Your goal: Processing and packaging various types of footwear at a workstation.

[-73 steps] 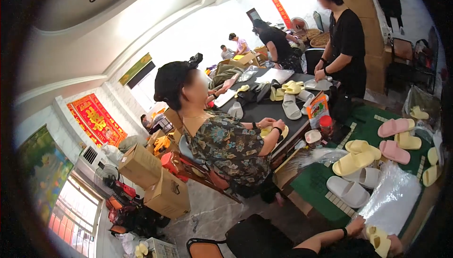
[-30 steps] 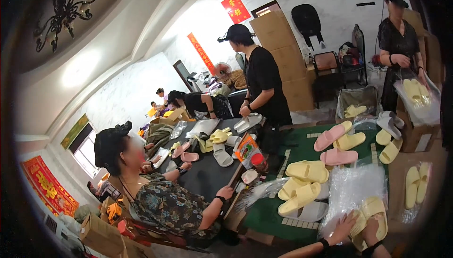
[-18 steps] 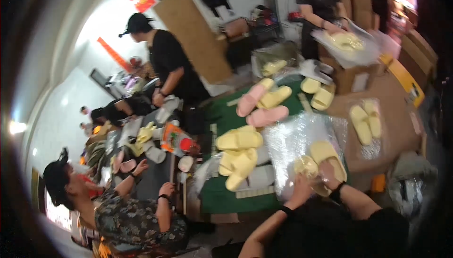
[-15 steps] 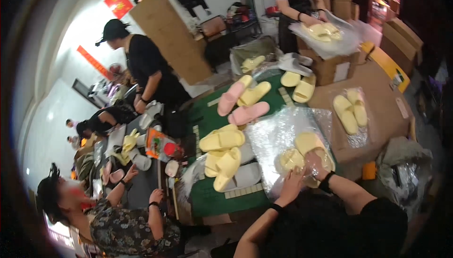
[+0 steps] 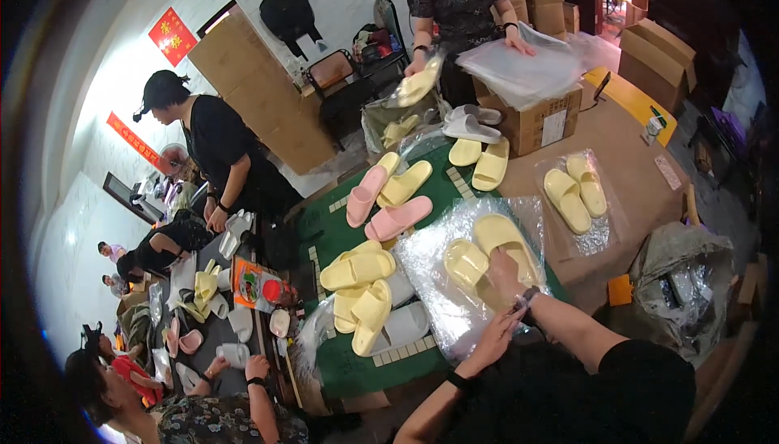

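A pair of pale yellow slippers lies in a clear plastic bag (image 5: 423,259) in front of me: one slipper (image 5: 466,264) on the left and a second slipper (image 5: 498,231) on the right. My right hand (image 5: 507,276) reaches into the bag from its near side and is closed at the right slipper, with the fingertips partly hidden. Beside my right wrist, my left hand (image 5: 493,340) has its fingers together at the bag's near edge. Left of the bag, more yellow slippers (image 5: 358,268) are piled over grey slippers (image 5: 406,324) on the green mat (image 5: 324,371).
Pink slippers (image 5: 398,217) lie farther up the mat. A bagged yellow pair (image 5: 575,196) rests on the brown tabletop to the right. Across the table, a co-worker (image 5: 458,6) holds a bagged slipper (image 5: 418,84) beside a carton (image 5: 531,123) topped with clear bags. Another person sits at left.
My left hand has moved down from the left slipper to my right wrist. My right hand remains in the bag. The co-worker across has shifted a bagged pair leftward off the carton.
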A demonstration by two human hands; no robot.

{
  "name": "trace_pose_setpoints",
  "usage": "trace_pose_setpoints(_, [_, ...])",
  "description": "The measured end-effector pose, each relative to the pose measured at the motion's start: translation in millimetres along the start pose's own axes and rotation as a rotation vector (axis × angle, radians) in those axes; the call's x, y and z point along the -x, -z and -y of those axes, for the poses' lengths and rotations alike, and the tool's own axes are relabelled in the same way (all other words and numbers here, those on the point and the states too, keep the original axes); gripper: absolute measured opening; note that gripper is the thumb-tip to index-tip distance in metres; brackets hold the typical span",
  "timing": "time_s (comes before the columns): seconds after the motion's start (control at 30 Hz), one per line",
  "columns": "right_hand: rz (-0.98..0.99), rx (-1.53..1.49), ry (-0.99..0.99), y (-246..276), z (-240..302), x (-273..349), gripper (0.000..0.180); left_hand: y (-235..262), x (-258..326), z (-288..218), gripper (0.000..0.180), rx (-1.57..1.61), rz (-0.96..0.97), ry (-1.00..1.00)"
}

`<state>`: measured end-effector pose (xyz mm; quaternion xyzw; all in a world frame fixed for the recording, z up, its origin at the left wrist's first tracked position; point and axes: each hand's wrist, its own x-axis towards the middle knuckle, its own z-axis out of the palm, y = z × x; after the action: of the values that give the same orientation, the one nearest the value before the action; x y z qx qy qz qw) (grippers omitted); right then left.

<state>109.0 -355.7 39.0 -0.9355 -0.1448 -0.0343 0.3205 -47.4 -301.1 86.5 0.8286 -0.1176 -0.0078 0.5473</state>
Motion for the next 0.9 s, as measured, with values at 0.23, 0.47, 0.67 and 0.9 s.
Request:
trace_pose_setpoints(0.23, [0.253,-0.596,0.328,6.1,-16.7,-12.9,0.036,13.0,-24.6,-0.9,0.033,-0.004,-0.242,0.237])
trace_pose_setpoints(0.47, [0.833,-0.740,0.216,63.8,-44.5,53.4,0.047,12.3,-54.3,-16.8,0.035,-0.188,-0.213,0.009])
trace_pose_setpoints(0.67, [0.410,-0.492,0.119,96.9,-55.0,7.7,0.028,8.3,-65.0,-26.0,0.051,-0.349,-0.192,-0.296])
trace_pose_setpoints(0.9, [-0.231,-0.336,0.177,173.4,-52.4,-64.2,0.025,12.8,-39.5,52.9,0.050,-1.089,-0.080,0.321])
